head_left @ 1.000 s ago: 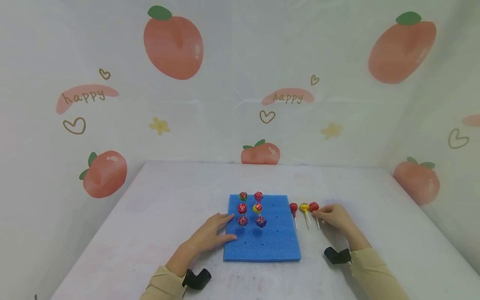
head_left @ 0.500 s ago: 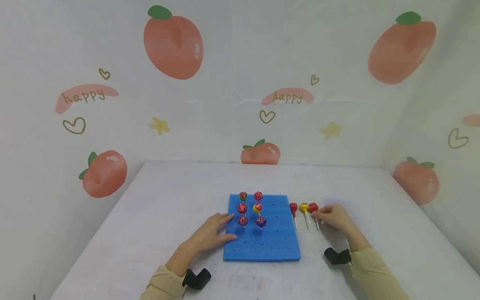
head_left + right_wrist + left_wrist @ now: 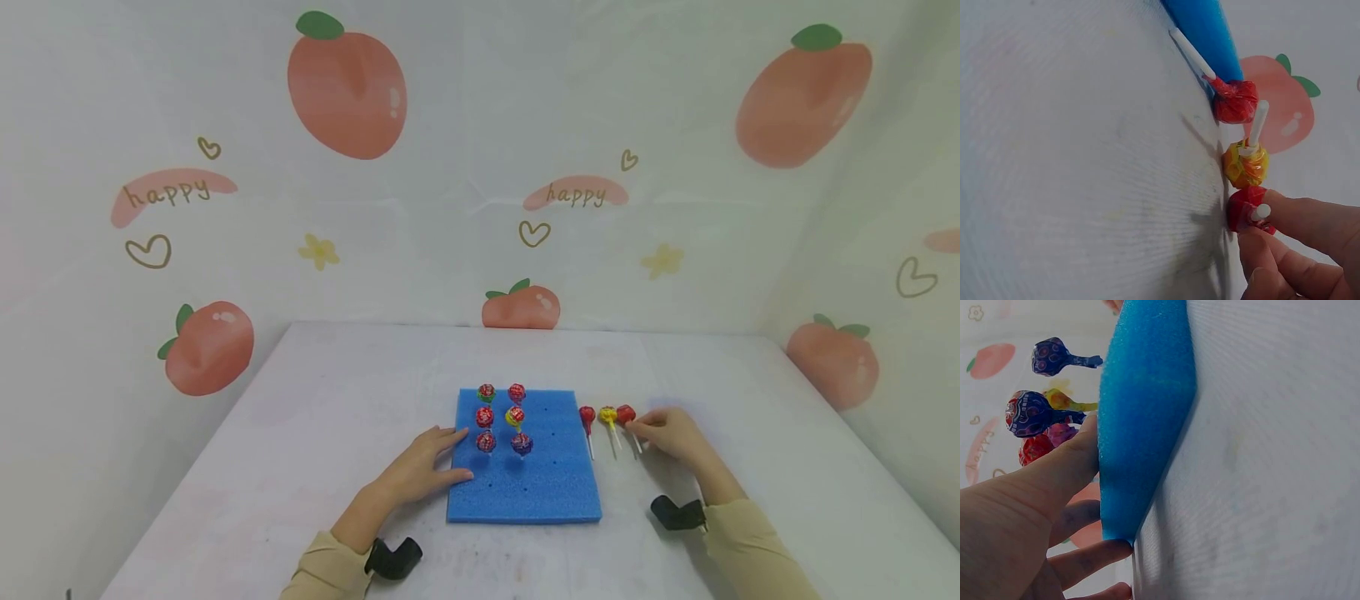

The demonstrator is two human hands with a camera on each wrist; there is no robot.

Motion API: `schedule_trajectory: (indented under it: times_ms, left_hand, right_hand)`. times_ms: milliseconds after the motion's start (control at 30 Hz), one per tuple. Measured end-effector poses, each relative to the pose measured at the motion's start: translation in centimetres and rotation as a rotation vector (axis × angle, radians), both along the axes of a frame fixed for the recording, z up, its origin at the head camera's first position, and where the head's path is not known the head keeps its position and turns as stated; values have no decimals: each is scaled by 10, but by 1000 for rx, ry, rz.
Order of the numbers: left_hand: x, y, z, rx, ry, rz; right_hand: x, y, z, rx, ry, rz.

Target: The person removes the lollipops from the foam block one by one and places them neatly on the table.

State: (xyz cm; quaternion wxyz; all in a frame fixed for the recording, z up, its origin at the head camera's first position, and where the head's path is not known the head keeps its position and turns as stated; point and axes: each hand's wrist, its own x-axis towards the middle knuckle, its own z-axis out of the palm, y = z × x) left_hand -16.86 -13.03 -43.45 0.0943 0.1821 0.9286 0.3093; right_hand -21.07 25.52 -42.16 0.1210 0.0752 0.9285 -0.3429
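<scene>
My right hand (image 3: 670,432) pinches a red lollipop (image 3: 626,413) between thumb and finger, just below its wrapped head. In the right wrist view the lollipop's white stick (image 3: 1261,212) points towards the camera. Left of it lie a yellow lollipop (image 3: 608,414) and another red lollipop (image 3: 587,413), heads away from me. My left hand (image 3: 415,469) rests with spread fingers at the left edge of a blue foam board (image 3: 555,492). Several wrapped lollipops stand upright in the board in two columns, among them a purple-blue lollipop (image 3: 522,443) at the front.
Small holes show in the board's right column and front part. The white table (image 3: 337,375) surrounds the board and meets a white backdrop (image 3: 420,242) printed with fruit, hearts and flowers. A black wrist camera (image 3: 393,558) sits on each forearm.
The stick of the pinched red lollipop has tilted slightly, its lower end shifting to the right. The left hand and the board have stayed in place.
</scene>
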Motion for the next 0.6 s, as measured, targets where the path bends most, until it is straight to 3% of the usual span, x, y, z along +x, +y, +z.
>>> schedule_trajectory:
  times_ms: [233,600]
  left_hand:
    - [0,-1,-1,0,8,-8]
    - [1,0,0,-4,1,-1]
  right_hand:
    - [3,-2,10,-12,15,-14]
    - [7,-24,24,-39,174,72]
